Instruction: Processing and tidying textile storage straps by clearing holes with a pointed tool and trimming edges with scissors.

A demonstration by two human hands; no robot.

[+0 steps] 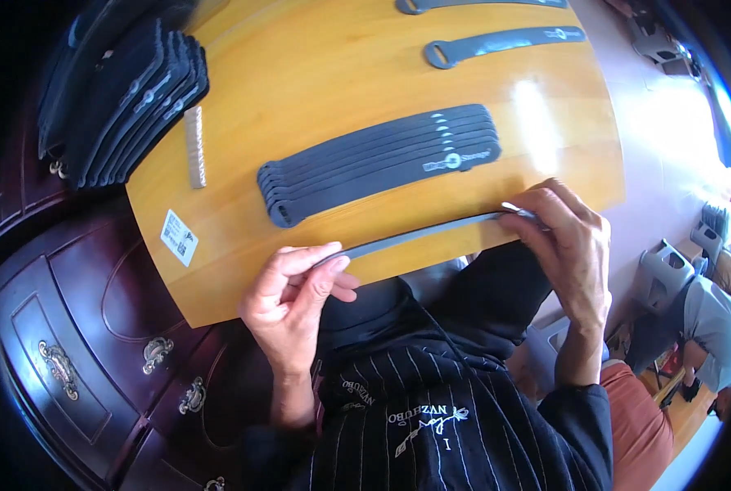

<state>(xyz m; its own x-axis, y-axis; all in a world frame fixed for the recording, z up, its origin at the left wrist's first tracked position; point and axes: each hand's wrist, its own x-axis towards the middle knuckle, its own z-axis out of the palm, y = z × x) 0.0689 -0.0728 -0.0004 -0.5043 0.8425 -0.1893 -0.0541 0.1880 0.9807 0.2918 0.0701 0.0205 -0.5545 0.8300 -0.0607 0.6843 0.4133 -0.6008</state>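
Note:
Edge-on above my lap, a thin dark grey strap (423, 235) stretches between my hands. My left hand (296, 290) pinches its left end between thumb and fingers. At the other end my right hand (566, 237) is closed on the strap, and a small shiny piece (510, 206) shows by its fingertips; I cannot tell what it is. Just beyond, on the wooden table, a fanned stack of dark straps (365, 168) lies with ring-shaped ends at the left and pale print at the right.
Farther off lie a single strap (509, 44) and another strap (480, 5). At left are piled black straps (148, 98), a beige strip (195, 147) and a white label (179, 238) on the table (243, 90). Dark drawers (63, 352) stand left; a person (705, 327) and grey stool (664, 274), right.

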